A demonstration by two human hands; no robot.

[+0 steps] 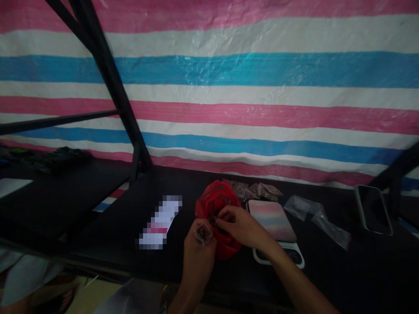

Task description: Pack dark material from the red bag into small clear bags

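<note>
My left hand (199, 248) is closed around a small clear plastic bag (203, 234), its mouth spread upward with something brownish inside. Right beside it, my right hand (234, 222) reaches over the opening of a red plastic bag (218, 194), fingertips pinched together at its dark contents. What the fingers hold is too small to make out. Just right of the red bag lies a kitchen scale (271, 220) with a shiny square plate. Several filled little bags (258, 191) lie behind the scale.
Flat clear bags (319, 218) lie right of the scale, and a phone (373, 209) is farther right. A pixelated paper slip (160, 222) is on the black table (114, 237). A black metal post (114, 87) rises at left before a striped tarp (245, 96).
</note>
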